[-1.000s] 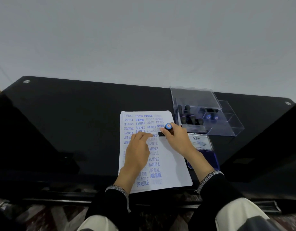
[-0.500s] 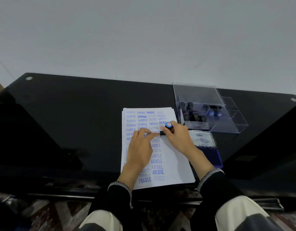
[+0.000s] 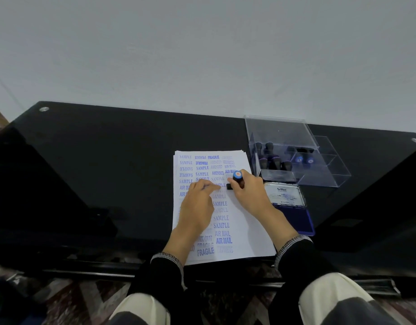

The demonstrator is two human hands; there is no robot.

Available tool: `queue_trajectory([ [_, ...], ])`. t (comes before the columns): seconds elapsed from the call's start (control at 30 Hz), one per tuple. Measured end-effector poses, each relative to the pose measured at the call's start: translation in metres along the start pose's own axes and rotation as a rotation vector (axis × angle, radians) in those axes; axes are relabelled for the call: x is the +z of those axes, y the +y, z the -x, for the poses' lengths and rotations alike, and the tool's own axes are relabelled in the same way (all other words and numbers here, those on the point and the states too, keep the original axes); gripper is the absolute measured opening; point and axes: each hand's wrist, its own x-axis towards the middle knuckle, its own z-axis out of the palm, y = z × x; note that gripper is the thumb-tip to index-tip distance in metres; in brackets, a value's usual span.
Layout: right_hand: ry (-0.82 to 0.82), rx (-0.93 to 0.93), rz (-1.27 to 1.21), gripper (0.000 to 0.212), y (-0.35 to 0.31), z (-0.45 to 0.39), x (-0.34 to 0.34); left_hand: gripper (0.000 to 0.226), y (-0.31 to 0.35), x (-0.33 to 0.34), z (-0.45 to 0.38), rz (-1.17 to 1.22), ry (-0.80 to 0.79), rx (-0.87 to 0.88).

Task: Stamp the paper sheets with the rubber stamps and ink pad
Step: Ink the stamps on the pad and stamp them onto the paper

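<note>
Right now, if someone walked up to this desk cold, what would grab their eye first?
Probably the white paper stack at the black table's centre, crowded with blue SAMPLE, FRAGILE and AIR MAIL prints. On it the right hand presses a blue-capped stamp while the left hand rests flat. To the right sit an open ink pad and a clear stamp box.

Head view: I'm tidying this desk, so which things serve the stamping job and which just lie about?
In use: rubber stamp in right hand; paper sheets under left hand; ink pad.
Idle: clear box with spare stamps; black table.
</note>
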Motion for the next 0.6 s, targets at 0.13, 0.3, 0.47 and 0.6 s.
queue_trajectory([
  [0.13, 0.025, -0.014, -0.031, 0.020, 0.000, 0.006, 0.001, 0.032, -0.013, -0.014, 0.002, -0.023, 0.137, -0.131],
  [0.3, -0.031, 0.028, -0.006, 0.024, -0.004, -0.001, -0.003, 0.077, -0.034, -0.030, 0.001, -0.169, 0.103, -0.325],
  [0.47, -0.010, 0.026, -0.013, 0.022, -0.005, 0.003, -0.002, 0.100, -0.038, -0.033, 0.000, -0.246, 0.061, -0.370],
  [0.6, 0.013, 0.021, -0.039, 0.019, -0.006, 0.008, -0.001, 0.102, -0.037, -0.032, 0.002, -0.237, 0.069, -0.367],
])
